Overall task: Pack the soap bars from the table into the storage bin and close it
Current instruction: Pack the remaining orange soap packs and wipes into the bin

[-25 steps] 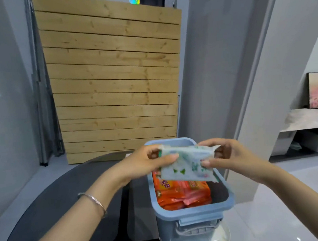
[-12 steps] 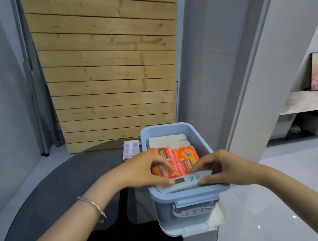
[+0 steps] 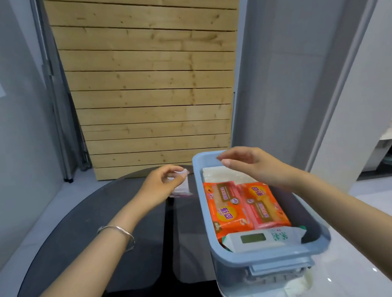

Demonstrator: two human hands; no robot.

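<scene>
The blue storage bin (image 3: 267, 256) stands open on the table's right edge. Inside lie two orange soap packs (image 3: 228, 208), a white pack (image 3: 218, 173) at the far end, and a white-green soap bar (image 3: 263, 238) at the near end. My left hand (image 3: 160, 186) reaches over a small white-pink soap packet (image 3: 182, 190) on the table just left of the bin; its fingers curl at the packet's top edge. My right hand (image 3: 252, 165) hovers open above the bin's far half and holds nothing.
The round dark glass table (image 3: 79, 227) carries the bin at its right edge. A white lid (image 3: 267, 290) lies under the bin at the near side. Behind stand a wooden slat panel (image 3: 152, 81) and a grey wall pillar (image 3: 289, 70).
Both hands let go of the white-green soap bar, which now lies in the bin's near end. My left hand moved left to the small packet; my right hand rose over the bin's far half.
</scene>
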